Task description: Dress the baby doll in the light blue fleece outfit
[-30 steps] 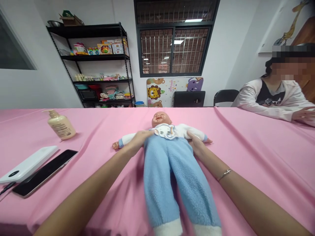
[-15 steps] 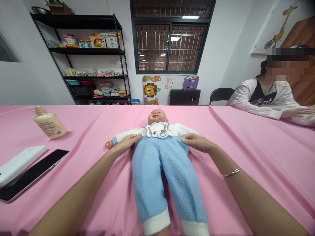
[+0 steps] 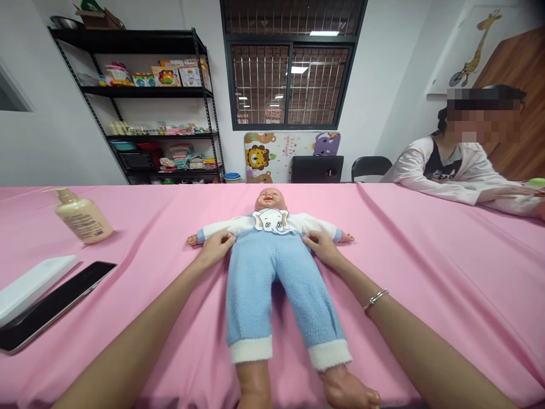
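The doll [image 3: 272, 221] lay on its back along the middle of the table [image 3: 447, 284], which was covered with a pink cloth. Its bare feet pointed to the near edge and its head to the far edge. The blue fleece trousers [image 3: 272, 284] covered both legs from the waist to the white cuffs just above the ankles.

Near the left edge, a black phone [image 3: 55, 304] lay flat. A white flat device [image 3: 29, 284] lay just beside it on its far side.

The left hand [image 3: 215, 248] rested at the doll's waist on the left side, fingers drawn in narrow on the trouser waistband. The right hand [image 3: 321, 245] gripped the waistband on the opposite side in the same manner. A thin bracelet [image 3: 377, 297] sat on the right wrist. Both doll arms lay spread outward on the cloth, beyond the hands.

A beige pump bottle [image 3: 80, 218] stood tilted toward the far left corner, well apart from the doll.

At the far right corner, a second person [image 3: 443, 167] sat with forearms on the surface. A black shelf rack [image 3: 149, 108] carrying toys stood against the wall behind the far edge.
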Motion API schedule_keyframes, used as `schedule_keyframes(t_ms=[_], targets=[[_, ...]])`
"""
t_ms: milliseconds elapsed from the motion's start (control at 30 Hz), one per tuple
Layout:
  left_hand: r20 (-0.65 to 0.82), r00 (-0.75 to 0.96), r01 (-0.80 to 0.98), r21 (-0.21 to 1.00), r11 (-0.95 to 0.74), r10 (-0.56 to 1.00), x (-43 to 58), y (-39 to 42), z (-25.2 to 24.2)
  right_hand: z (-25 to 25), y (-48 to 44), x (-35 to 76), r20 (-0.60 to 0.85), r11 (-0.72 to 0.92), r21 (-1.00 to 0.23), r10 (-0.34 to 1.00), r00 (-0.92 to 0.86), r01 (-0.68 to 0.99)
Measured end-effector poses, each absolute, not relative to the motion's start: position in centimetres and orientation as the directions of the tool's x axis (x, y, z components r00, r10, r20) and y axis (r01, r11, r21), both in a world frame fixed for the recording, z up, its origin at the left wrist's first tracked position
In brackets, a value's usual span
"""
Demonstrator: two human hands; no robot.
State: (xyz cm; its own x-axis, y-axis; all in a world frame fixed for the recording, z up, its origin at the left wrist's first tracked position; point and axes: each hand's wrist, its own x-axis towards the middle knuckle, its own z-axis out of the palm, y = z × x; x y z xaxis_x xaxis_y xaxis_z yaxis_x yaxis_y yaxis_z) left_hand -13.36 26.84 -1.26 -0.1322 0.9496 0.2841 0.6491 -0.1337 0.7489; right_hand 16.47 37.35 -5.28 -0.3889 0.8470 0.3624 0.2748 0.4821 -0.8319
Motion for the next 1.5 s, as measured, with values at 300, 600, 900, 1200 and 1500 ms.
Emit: schedule_keyframes(t_ms=[300,600,900,1200,1500], targets=[[0.323,-0.301,0.536,0.835,-0.121,0.897,-13.2,27.2,-2.8,3.4,24.5,12.9,0.445,0.794,-0.602,0.423,-0.789,0.086],[0.372,-0.266,0.548,0.817,-0.178,0.889,-13.0,27.5,-3.3,1.4,17.0,11.2,0.371,0.990,0.136,-0.035,-0.928,0.018],[0.415,-0.274,0.627,0.761,-0.166,0.868,-12.7,27.1,-3.0,2.4,18.3,11.1,0.431,1.000,0.009,-0.005,-0.902,-0.001],[0.571,-0.319,0.662,0.706,-0.254,0.757,-9.7,26.3,-0.3,-2.9,34.4,15.3,0.392,0.466,-0.677,0.883,-0.257,0.570],[0.447,-0.163,0.862,0.499,-0.094,0.880,-2.3,30.0,1.2,-6.5,38.0,15.3,0.328,0.571,-0.429,0.820,-0.468,0.700]])
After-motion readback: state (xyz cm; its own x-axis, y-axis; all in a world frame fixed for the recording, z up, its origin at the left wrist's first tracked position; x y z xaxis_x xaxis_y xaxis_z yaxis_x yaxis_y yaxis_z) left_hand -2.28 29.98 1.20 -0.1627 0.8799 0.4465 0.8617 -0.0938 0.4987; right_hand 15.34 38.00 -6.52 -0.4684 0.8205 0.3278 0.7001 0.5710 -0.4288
